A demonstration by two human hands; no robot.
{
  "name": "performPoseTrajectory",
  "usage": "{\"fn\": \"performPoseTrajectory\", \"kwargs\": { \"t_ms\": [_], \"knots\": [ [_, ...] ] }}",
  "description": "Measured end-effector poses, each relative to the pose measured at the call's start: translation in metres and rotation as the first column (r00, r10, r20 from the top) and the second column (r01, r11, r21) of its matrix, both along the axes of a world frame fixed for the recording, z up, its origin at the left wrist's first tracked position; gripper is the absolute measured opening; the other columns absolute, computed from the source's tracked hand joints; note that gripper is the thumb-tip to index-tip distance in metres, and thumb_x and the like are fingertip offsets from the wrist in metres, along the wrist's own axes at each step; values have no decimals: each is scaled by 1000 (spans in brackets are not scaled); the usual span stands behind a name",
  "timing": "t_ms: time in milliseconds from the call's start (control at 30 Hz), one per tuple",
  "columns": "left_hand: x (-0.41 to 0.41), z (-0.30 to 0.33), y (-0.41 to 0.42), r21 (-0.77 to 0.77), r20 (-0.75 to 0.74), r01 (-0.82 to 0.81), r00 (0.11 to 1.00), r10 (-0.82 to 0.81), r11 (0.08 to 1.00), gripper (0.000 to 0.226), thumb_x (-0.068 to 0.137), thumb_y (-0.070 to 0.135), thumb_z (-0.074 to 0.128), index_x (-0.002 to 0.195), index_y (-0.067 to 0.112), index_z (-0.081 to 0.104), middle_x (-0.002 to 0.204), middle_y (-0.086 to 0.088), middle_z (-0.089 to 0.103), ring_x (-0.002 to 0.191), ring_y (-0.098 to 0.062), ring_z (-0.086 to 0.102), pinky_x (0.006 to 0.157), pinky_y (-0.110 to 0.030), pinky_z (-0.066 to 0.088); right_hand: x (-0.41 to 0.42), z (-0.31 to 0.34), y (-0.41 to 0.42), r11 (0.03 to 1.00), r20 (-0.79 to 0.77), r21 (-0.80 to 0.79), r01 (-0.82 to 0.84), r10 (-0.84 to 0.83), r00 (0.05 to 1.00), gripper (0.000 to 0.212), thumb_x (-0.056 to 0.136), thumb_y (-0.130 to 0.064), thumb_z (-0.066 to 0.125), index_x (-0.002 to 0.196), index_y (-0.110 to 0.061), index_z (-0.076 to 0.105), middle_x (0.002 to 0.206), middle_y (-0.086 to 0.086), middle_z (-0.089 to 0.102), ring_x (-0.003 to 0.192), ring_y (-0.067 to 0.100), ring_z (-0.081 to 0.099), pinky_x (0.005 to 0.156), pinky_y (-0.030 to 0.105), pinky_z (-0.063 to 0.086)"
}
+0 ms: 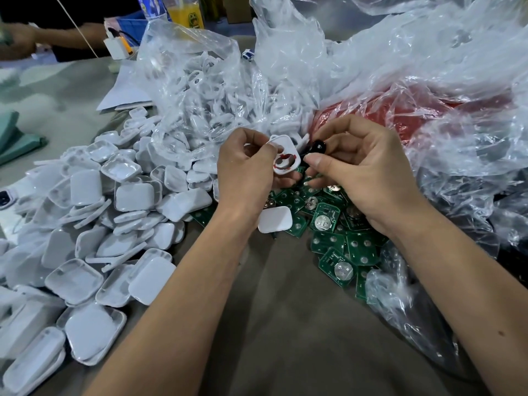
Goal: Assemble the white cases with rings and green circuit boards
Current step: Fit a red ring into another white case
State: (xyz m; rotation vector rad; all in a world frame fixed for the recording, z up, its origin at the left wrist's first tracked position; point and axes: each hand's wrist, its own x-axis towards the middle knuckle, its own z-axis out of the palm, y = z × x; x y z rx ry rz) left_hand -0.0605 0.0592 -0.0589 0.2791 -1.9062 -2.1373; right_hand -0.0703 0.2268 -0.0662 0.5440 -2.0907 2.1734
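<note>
My left hand (245, 170) pinches a white case (285, 154); my right hand (363, 172) grips a black piece (318, 145) above green circuit boards (337, 241).

A grey cloth-covered table (285, 324) fills the view. At its far edge stand a blue crate (130, 25) and an orange-drink bottle (187, 11) (label unreadable); another person's arm (57, 38) rests at the far left corner.
</note>
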Motion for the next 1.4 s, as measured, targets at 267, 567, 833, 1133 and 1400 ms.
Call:
{"fn": "performPoseTrajectory", "kwargs": {
  "t_ms": [267, 567, 833, 1133, 1400],
  "knots": [
    [1, -3, 3, -73, 50, -20, 998, 24, 997, 10, 93, 7, 64, 91, 8, 54, 97, -20, 68, 66, -37, 74, 50, -29, 54, 0, -2, 0, 973, -204, 185, 137, -98, 974, 20, 83, 1, 84, 85, -4, 65, 93, 3, 78, 82, 17, 78, 65, 31, 63],
    [3, -8, 15, 120, 73, 35, 996, -44, 992, 15, 89, -1, 63, 86, 8, 51, 82, -18, 58, 65, -26, 70, 67, -39, 63, 5, 0, -9, 812, -601, 384, 440, -143, 787, 16, 87, -8, 83, 103, -7, 82, 100, 5, 77, 92, 14, 73, 82, 30, 62],
    [2, -4, 15, 320, 76, 74, 992, -103, 945, 12, 90, -8, 55, 91, 3, 56, 73, -13, 63, 69, -27, 68, 64, -32, 60, 5, 1, -11, 759, -564, 501, 417, -80, 822, 20, 94, -7, 73, 113, -11, 81, 109, 4, 75, 107, 22, 66, 96, 36, 52],
    [3, -1, 9, 285, 57, 113, 989, -135, 952, 20, 93, -6, 59, 81, 8, 51, 75, -16, 65, 62, -29, 70, 58, -29, 59, 2, -2, -11, 965, -112, 226, 137, -114, 987, 14, 96, -7, 72, 103, -15, 82, 101, -1, 78, 85, 15, 75, 70, 25, 60],
    [5, -1, 10, 57, 5, 118, 993, -118, 991, 22, 94, 1, 65, 78, 10, 53, 80, -21, 73, 59, -29, 68, 63, -38, 61, 2, -1, -7, 993, 196, -42, 114, -103, 975, 23, 81, 1, 84, 97, -9, 70, 88, 10, 77, 73, 23, 74, 60, 27, 58]
  ]
}}
